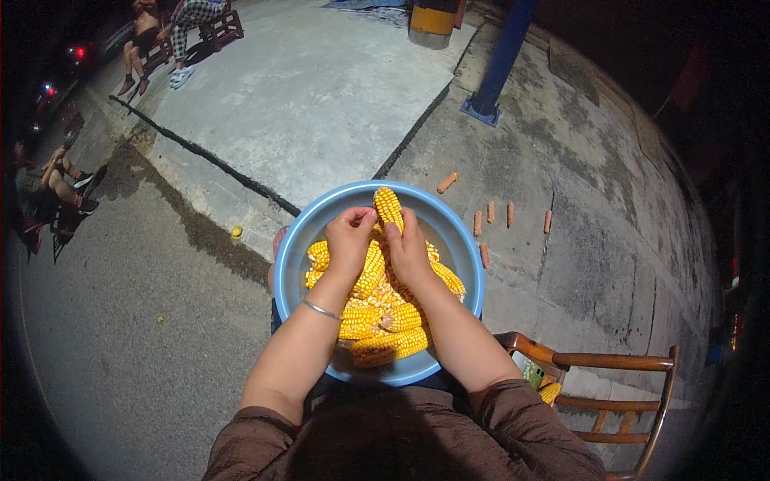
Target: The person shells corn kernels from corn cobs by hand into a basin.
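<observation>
A blue plastic basin (285, 258) sits before me, holding yellow corn ears (385, 347) and loose kernels (385, 294). My right hand (410, 249) is wrapped around one ear of corn (388, 203), its tip pointing away from me above the basin. Close against the left side of that ear is my left hand (349, 237), fingers curled and thumb near the fingertips. Whether kernels are pinched there is too small to tell. A silver bangle (320, 308) circles my left wrist. My forearms and hands cover part of the corn.
Several bare corncobs (491, 212) lie on the concrete to the right. A wooden chair (613, 362) stands at lower right, with another corn ear (550, 393) by it. Beyond rises a blue metal post (502, 60). Seated people (57, 174) are at the left and far left.
</observation>
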The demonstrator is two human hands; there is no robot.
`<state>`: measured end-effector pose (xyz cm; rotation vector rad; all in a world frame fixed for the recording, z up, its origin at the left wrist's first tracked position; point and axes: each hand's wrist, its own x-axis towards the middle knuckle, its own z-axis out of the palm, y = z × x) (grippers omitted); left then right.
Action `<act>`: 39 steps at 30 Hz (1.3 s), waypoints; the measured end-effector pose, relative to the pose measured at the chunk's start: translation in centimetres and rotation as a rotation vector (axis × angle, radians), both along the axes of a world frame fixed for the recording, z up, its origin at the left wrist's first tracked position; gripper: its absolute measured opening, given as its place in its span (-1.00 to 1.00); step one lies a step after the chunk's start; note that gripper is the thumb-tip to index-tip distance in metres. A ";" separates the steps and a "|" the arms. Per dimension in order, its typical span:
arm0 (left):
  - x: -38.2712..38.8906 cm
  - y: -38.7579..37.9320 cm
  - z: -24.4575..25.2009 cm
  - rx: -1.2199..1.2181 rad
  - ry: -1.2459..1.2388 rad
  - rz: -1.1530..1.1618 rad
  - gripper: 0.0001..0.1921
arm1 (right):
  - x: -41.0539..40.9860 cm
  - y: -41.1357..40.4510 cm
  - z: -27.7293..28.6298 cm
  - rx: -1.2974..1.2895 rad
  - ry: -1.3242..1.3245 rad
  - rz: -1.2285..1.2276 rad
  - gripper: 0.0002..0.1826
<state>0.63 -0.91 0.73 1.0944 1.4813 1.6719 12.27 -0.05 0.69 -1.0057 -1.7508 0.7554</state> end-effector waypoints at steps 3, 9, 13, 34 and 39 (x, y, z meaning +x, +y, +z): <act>0.1 0.5 -1.0 0.026 -0.056 -0.066 -0.84 | 0.1 0.0 -0.2 0.084 -0.125 -0.066 -0.67; -0.1 0.9 -1.7 0.096 -0.069 -0.221 -0.82 | 0.1 -0.2 0.4 0.100 -0.094 -0.037 -0.71; 0.2 0.0 -0.4 0.098 0.275 -0.125 -0.80 | 0.2 1.0 -0.3 -0.135 0.059 0.050 -0.72; 0.7 -0.8 1.3 0.308 0.506 0.012 -0.84 | 0.2 1.1 -0.5 -0.568 0.580 0.219 -0.66; 0.6 -0.8 1.4 0.315 0.487 0.020 -0.87 | 0.5 0.7 0.4 -0.708 0.769 0.373 -0.70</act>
